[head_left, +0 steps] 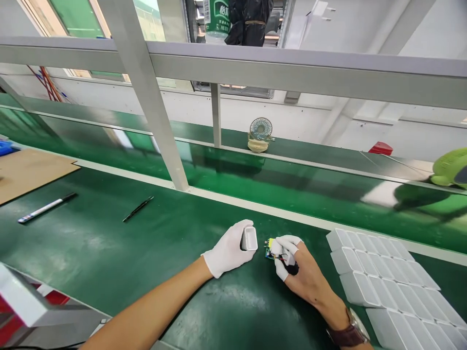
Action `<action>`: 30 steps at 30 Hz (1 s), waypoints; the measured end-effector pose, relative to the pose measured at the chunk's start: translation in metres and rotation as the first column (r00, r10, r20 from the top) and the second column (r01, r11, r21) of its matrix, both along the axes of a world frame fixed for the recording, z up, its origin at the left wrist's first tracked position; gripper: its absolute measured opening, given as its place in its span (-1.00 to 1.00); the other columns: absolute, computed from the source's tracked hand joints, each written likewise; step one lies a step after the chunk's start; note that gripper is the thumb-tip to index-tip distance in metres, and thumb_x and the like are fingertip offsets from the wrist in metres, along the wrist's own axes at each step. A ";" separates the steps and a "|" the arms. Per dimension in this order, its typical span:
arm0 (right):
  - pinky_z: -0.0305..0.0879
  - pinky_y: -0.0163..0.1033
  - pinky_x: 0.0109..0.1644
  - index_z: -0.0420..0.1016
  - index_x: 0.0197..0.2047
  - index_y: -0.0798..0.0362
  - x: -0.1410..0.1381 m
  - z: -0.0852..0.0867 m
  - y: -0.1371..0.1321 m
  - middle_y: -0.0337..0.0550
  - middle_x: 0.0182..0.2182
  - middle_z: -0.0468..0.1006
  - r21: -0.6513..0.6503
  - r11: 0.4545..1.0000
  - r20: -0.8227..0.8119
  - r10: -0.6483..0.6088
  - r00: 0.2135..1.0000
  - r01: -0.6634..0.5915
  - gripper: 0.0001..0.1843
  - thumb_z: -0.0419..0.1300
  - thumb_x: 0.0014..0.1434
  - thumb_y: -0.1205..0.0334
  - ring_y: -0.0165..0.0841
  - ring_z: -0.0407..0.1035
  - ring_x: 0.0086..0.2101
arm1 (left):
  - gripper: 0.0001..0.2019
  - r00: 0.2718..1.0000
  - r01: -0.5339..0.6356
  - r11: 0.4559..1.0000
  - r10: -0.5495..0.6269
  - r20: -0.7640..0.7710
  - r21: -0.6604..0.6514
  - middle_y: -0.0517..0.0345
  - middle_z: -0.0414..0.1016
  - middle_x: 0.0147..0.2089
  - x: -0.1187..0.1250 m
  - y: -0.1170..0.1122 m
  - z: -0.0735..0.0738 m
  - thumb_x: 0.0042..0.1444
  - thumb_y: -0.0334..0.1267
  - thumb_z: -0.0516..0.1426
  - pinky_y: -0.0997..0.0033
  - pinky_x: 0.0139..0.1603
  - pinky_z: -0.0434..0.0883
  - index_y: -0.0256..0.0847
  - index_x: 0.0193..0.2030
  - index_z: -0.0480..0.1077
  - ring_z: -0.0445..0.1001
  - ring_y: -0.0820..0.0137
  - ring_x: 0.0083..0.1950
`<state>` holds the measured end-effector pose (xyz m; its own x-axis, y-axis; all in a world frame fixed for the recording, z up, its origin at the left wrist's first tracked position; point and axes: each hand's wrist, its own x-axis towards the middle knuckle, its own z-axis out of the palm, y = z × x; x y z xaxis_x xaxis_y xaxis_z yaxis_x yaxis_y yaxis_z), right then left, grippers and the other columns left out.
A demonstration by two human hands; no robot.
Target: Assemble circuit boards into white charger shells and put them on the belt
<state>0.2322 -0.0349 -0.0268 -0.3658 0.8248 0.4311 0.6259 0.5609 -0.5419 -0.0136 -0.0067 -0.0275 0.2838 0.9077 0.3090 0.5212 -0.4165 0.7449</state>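
Observation:
My left hand point(228, 250), in a white glove, is closed around a small white plastic case point(250, 239) whose open end faces right. Just to the right, my right hand point(294, 260) wears white finger cots and pinches a small circuit board assembly point(270, 248). Green board, a yellow part and thin wires show at its left end; the rest is partly covered by my fingers. A short gap separates the case from the board. Both are held over the green table mat point(189, 301).
Rows of white plastic cases point(386, 282) stand at the right. A black pen-like tool point(138, 209) and a white marker point(47, 208) lie left, near a brown board point(32, 170). A metal post point(156, 112) rises from the table's back edge; a small fan point(260, 133) stands beyond.

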 end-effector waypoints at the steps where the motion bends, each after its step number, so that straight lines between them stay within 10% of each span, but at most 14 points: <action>1: 0.54 -0.08 -0.22 0.28 0.26 -0.05 -0.001 0.003 -0.002 0.05 0.07 0.39 0.007 1.000 -0.048 -0.013 0.999 0.013 -0.45 0.16 0.20 0.33 -0.24 0.46 -0.23 | -0.46 1.000 0.003 1.000 -0.004 0.023 0.019 0.03 0.45 0.03 0.000 -0.001 0.002 0.01 -0.38 0.19 0.22 0.08 0.42 -0.15 0.18 0.28 0.46 0.24 0.00; 8: 0.43 0.11 0.12 0.23 0.34 -0.04 -0.011 0.016 -0.019 0.10 0.15 0.36 0.199 0.979 -0.230 0.084 0.969 -0.037 -0.33 0.24 0.19 0.42 -0.07 0.35 0.12 | -0.64 0.999 0.028 0.993 -0.030 0.014 0.117 0.04 0.43 -0.16 0.002 -0.013 0.020 -0.03 -0.45 0.13 0.23 -0.10 0.43 -0.18 -0.04 0.38 0.41 0.28 -0.17; 30: 0.44 0.10 0.17 0.23 0.35 0.10 -0.020 0.017 -0.022 0.15 0.13 0.45 0.311 0.939 -0.120 0.191 0.974 -0.146 -0.28 0.28 0.15 0.51 -0.07 0.35 0.16 | -0.71 0.984 0.173 0.981 -0.176 0.022 0.083 0.07 0.40 -0.20 0.001 -0.018 0.018 -0.02 -0.40 0.18 0.30 -0.22 0.40 -0.19 -0.11 0.37 0.41 0.33 -0.24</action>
